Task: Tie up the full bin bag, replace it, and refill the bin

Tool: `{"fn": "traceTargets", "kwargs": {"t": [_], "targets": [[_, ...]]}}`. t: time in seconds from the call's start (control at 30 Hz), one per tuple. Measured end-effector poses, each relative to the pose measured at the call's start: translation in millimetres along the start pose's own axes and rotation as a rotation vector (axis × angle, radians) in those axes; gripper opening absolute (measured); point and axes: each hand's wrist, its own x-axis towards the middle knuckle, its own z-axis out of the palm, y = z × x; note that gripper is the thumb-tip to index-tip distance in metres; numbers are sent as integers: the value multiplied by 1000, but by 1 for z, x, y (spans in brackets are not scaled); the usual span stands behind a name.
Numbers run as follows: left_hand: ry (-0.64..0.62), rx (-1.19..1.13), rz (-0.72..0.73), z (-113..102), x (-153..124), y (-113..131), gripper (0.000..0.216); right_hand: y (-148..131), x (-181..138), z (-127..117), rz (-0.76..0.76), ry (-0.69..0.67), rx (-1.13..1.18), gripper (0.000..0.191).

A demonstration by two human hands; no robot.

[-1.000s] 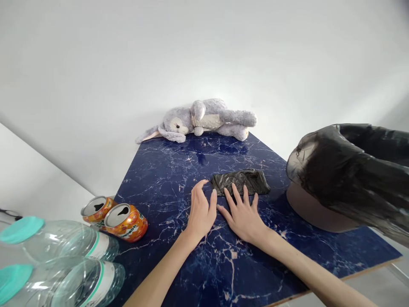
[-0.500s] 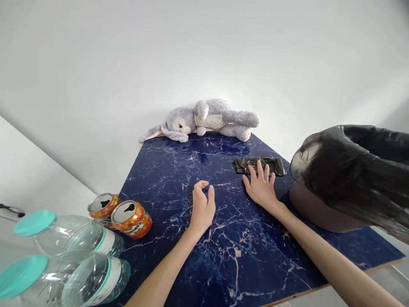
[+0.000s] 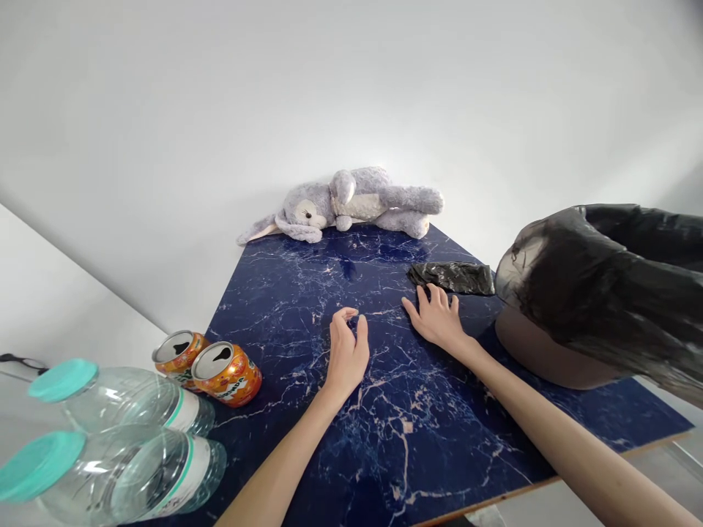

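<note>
Head view: I find the right hand (image 3: pixel 436 318) spread at the folded black plastic (image 3: pixel 455 278), which lies on the blue table (image 3: pixel 274 293) beside the bin (image 3: pixel 549 355); contact I cannot confirm. Left hand (image 3: pixel 348 351) loosely curled, thumb apart.
</note>
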Motion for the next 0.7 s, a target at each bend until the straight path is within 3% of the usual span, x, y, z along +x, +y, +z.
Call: {"fn": "traceTargets", "kwargs": {"t": [0.17, 0.3, 0.4, 0.5, 0.6, 0.7], "targets": [[2, 12, 11, 0, 0, -1, 22, 20, -7, -18, 33, -25, 21, 70], [-2, 23, 24, -1, 1, -1, 22, 24, -45, -63, -167, -17, 65, 67], [-3, 30, 38, -2, 2, 0, 22, 22, -83, -125, -490, 280, 196, 53], [-5, 35, 45, -3, 2, 0, 24, 26, -109, -190, -622, 588, 285, 43], [-5, 40, 52, -3, 2, 1, 23, 45, -116, -227, -456, 728, 184, 41], [-8, 51, 60, -4, 2, 1, 23, 76, -109, -233, -153, 687, 32, 60]]}}
